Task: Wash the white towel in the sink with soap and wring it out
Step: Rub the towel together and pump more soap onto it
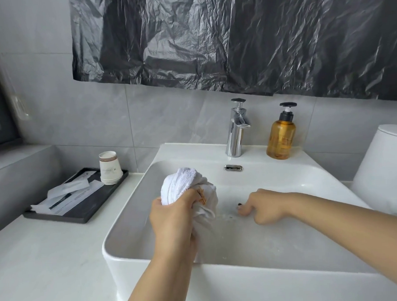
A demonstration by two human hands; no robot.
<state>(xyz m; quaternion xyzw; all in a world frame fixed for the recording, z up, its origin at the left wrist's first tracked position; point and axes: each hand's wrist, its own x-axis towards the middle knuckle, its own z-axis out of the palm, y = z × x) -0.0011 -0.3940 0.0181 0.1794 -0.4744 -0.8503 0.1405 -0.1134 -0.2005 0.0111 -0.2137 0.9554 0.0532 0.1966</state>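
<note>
the white towel (187,187) is bunched into a thick wad over the left part of the sink (285,176), its upper end bulging up and a wet tail hanging down toward the water — a bit of orange lettering shows at its middle. the left hand (173,217) grips it around the middle, fingers curled tight round the cloth, holding it above the basin floor. the right hand (263,206) is down in the sink just beside the towel but apart from it, fingers curled in with the fingertips dipped in shallow water near the drain area; it holds nothing that can be seen, and what it touches under the water is unclear. small ripples and flecks sit on the water between the two hands.

at the back rim stands a chrome faucet (236,130), and to its right an amber soap bottle (281,137) with a black pump. on the counter (50,259) to the left lies a black tray (82,212) holding paper packets and a stack of upturned paper cups (109,168). crinkled black plastic sheet (233,39) hangs on the tiled wall — a white toilet tank (387,165) is at the far right.
</note>
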